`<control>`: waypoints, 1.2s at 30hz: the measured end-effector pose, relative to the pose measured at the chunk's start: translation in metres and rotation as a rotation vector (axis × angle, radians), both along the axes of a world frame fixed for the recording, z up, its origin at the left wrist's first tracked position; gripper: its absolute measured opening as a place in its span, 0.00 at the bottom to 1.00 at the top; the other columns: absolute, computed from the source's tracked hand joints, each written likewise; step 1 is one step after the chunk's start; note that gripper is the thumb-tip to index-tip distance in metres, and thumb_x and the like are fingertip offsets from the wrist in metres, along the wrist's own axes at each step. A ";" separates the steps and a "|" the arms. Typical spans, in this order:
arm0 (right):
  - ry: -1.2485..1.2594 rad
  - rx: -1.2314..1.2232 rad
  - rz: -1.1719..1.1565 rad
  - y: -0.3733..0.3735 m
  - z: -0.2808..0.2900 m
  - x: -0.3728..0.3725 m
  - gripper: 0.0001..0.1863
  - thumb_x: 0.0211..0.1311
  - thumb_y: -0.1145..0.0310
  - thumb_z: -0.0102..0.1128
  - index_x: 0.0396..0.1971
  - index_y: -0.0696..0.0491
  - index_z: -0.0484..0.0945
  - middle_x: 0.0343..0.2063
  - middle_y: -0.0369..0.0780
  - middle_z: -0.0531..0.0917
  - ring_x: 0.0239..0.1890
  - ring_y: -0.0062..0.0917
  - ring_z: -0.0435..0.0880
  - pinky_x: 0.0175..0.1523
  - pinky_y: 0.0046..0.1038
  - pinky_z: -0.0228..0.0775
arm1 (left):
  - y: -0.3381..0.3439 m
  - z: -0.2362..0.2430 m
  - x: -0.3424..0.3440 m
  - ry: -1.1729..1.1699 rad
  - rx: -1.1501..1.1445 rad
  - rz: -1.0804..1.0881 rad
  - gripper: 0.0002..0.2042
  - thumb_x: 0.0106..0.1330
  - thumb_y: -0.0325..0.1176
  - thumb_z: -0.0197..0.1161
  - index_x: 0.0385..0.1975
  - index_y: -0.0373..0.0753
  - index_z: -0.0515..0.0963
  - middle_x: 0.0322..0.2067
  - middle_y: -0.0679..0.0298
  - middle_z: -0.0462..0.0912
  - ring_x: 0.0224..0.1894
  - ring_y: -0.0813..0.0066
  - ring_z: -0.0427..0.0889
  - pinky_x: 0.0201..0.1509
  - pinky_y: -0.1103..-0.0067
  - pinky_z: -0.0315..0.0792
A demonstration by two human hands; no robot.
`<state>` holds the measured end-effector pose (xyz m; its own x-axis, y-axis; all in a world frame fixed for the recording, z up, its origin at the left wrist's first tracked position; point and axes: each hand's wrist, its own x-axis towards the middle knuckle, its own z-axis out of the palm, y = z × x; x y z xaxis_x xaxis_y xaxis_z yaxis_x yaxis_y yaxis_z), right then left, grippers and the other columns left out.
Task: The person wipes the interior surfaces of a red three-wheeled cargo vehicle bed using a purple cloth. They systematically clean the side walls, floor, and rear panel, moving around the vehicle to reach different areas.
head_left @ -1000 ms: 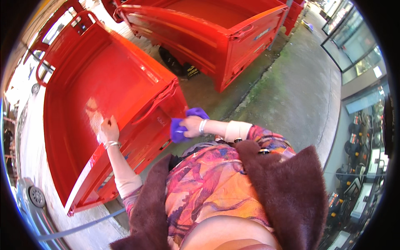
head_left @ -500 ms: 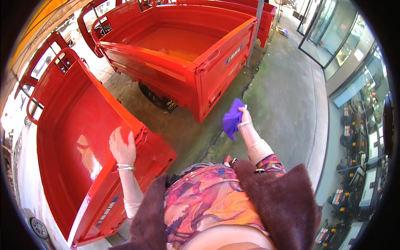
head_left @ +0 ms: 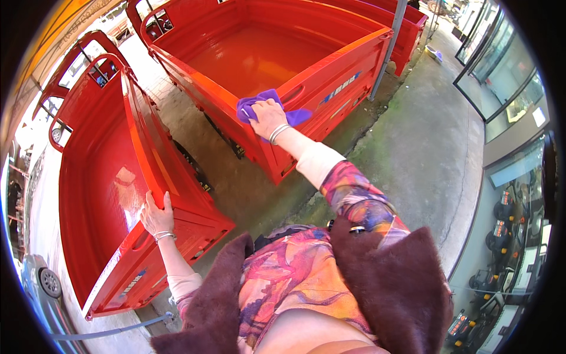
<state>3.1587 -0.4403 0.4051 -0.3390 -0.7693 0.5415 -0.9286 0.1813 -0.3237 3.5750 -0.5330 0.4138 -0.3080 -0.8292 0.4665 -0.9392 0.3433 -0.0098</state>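
Observation:
My right hand presses a crumpled purple cloth onto the near top corner of a red cargo truck bed. One end of the cloth hangs out to the right over the tailgate, and the fingers are partly hidden in its folds. On the left, my left hand rests on the top edge of a second red cargo bed, near the corner of its tailgate. Its fingers are stretched out with the thumb apart, and it holds nothing.
A grey post stands beside the far cargo bed, with another red bed behind it. Glass doors and a shop window line the right side. A blue strap stretches across the lower left, near a parked car.
My right hand has carried the purple cloth forward and left onto the far bed's corner. The left hand has come down onto the left bed's edge.

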 end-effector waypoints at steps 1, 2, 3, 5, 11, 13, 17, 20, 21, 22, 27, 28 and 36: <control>0.010 -0.026 0.000 -0.003 -0.007 -0.002 0.16 0.54 0.61 0.65 0.40 0.52 0.80 0.41 0.42 0.84 0.46 0.40 0.78 0.55 0.38 0.71 | -0.001 -0.001 0.000 -0.006 -0.017 -0.003 0.31 0.68 0.60 0.55 0.61 0.41 0.72 0.47 0.49 0.83 0.49 0.51 0.80 0.59 0.59 0.67; 0.017 -0.122 0.017 -0.007 -0.011 -0.006 0.15 0.53 0.61 0.65 0.39 0.52 0.79 0.40 0.42 0.83 0.45 0.40 0.78 0.54 0.38 0.71 | -0.002 -0.003 0.000 -0.002 -0.034 -0.006 0.31 0.68 0.60 0.55 0.61 0.41 0.72 0.47 0.49 0.83 0.49 0.51 0.80 0.59 0.59 0.67; -0.004 -0.131 0.031 -0.007 -0.014 -0.008 0.15 0.53 0.62 0.65 0.38 0.53 0.79 0.39 0.42 0.83 0.44 0.40 0.79 0.53 0.38 0.71 | -0.003 -0.004 0.001 0.001 -0.051 -0.027 0.30 0.68 0.58 0.56 0.61 0.41 0.72 0.46 0.48 0.84 0.48 0.50 0.80 0.59 0.59 0.67; -0.026 -0.147 0.028 -0.009 -0.015 -0.013 0.13 0.51 0.62 0.65 0.35 0.53 0.79 0.36 0.42 0.83 0.42 0.38 0.79 0.51 0.38 0.72 | -0.003 -0.005 0.003 -0.009 0.002 0.007 0.30 0.68 0.57 0.57 0.61 0.41 0.72 0.45 0.48 0.84 0.47 0.49 0.80 0.58 0.60 0.67; -0.066 0.003 -0.050 -0.018 -0.008 -0.048 0.15 0.52 0.59 0.64 0.35 0.54 0.79 0.36 0.44 0.83 0.43 0.39 0.80 0.51 0.39 0.73 | -0.005 -0.001 0.007 0.004 0.072 0.033 0.29 0.66 0.55 0.59 0.61 0.43 0.72 0.44 0.50 0.85 0.46 0.49 0.80 0.56 0.60 0.69; -0.072 0.021 -0.096 -0.016 -0.009 -0.078 0.15 0.54 0.58 0.63 0.35 0.54 0.79 0.37 0.45 0.84 0.45 0.40 0.80 0.50 0.40 0.74 | -0.006 -0.001 0.007 0.008 0.072 0.067 0.29 0.66 0.55 0.60 0.61 0.44 0.72 0.45 0.50 0.84 0.46 0.50 0.80 0.56 0.60 0.69; 0.010 0.109 -0.256 -0.006 -0.007 -0.161 0.15 0.56 0.55 0.62 0.36 0.51 0.82 0.39 0.42 0.85 0.47 0.40 0.80 0.52 0.42 0.72 | -0.004 0.000 0.005 0.064 0.181 0.113 0.29 0.65 0.54 0.61 0.62 0.45 0.72 0.46 0.50 0.83 0.47 0.51 0.79 0.57 0.60 0.68; 0.041 0.028 -0.318 0.005 -0.004 -0.203 0.15 0.56 0.54 0.62 0.36 0.49 0.82 0.37 0.40 0.86 0.50 0.37 0.79 0.55 0.42 0.66 | 0.000 0.003 -0.017 -0.072 0.007 0.227 0.29 0.66 0.53 0.61 0.62 0.44 0.72 0.52 0.49 0.80 0.56 0.50 0.76 0.62 0.58 0.66; 0.068 0.047 -0.323 0.005 -0.003 -0.211 0.15 0.56 0.54 0.64 0.36 0.49 0.83 0.37 0.40 0.86 0.51 0.36 0.78 0.58 0.41 0.62 | 0.003 0.006 -0.030 -0.165 -0.016 0.337 0.29 0.66 0.52 0.61 0.62 0.43 0.72 0.54 0.49 0.79 0.59 0.50 0.74 0.63 0.57 0.65; 0.113 0.033 -0.284 0.006 -0.003 -0.213 0.14 0.56 0.55 0.64 0.34 0.50 0.82 0.36 0.40 0.86 0.50 0.35 0.80 0.59 0.40 0.61 | 0.003 0.010 -0.046 -0.146 -0.025 0.316 0.29 0.66 0.51 0.61 0.62 0.39 0.71 0.60 0.49 0.74 0.65 0.49 0.69 0.66 0.55 0.62; -0.040 0.029 0.172 -0.012 -0.009 -0.163 0.11 0.54 0.61 0.63 0.32 0.52 0.80 0.32 0.46 0.84 0.39 0.44 0.82 0.47 0.43 0.72 | -0.001 0.005 -0.208 0.446 -0.070 -0.402 0.20 0.66 0.36 0.61 0.56 0.35 0.74 0.55 0.49 0.77 0.60 0.49 0.72 0.66 0.60 0.64; -0.062 -0.005 0.300 -0.015 -0.011 -0.144 0.11 0.52 0.62 0.64 0.31 0.53 0.79 0.32 0.47 0.83 0.39 0.44 0.82 0.46 0.43 0.72 | 0.004 0.002 -0.243 0.456 -0.051 -0.494 0.23 0.65 0.36 0.61 0.59 0.35 0.72 0.57 0.49 0.76 0.61 0.49 0.71 0.67 0.60 0.63; -0.062 -0.051 0.483 -0.007 -0.007 -0.119 0.15 0.53 0.64 0.61 0.40 0.53 0.76 0.37 0.46 0.81 0.45 0.41 0.80 0.55 0.40 0.68 | 0.036 -0.006 -0.380 0.579 0.332 -0.756 0.29 0.68 0.43 0.56 0.64 0.33 0.65 0.63 0.44 0.68 0.66 0.43 0.67 0.71 0.59 0.60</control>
<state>3.0398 -0.4473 0.3980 0.0172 -0.8198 0.5725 -0.8814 -0.2827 -0.3784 3.1947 -0.4966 0.4078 -0.6060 -0.6248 0.4922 -0.3037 0.7537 0.5829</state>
